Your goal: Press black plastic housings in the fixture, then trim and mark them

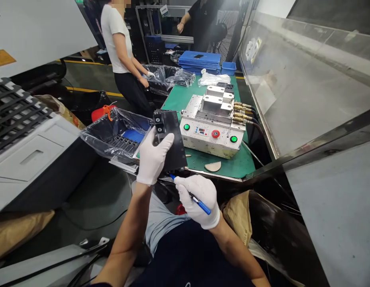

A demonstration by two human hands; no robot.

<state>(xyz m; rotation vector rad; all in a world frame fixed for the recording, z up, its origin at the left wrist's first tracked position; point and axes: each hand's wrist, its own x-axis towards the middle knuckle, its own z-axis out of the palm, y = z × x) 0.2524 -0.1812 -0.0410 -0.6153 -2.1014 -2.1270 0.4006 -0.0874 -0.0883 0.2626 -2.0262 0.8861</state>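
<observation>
Right, I'm on the head feed: the left hand (151, 157) grips the black plate (174, 143) by its left side, thumb laid across the face, the plate tipped up in front of the body at the near edge of the green mat (244, 167). That hold leaves the right and lower edges bare, I'd guess so the right hand (199, 199) gets a clear way in. Its fingers are curled snugly around a blue pen-like tool (202, 206), tip close to the plate's lower end (whether it touches I can't tell; it's murky down there).

Over to the left, a bin (98, 145) draped in clear, crinkled plastic holds a row of black pieces (125, 142) beside something flat and blue; the lining probably guards against scuffs, and the left hand is near it.

Surfaces, then: the plate reads flat, matte and straight-edged, with a chunkier block (159, 121) at its upper left carrying round, shiny spots. Both gloves look like thin white fabric. On the mat I see a pale half-disc (213, 166) and a scuffed white machine (208, 148), brass fittings (240, 119) at its side, a round red button (215, 134) facing the wearer, presumably for quick reach.
</observation>
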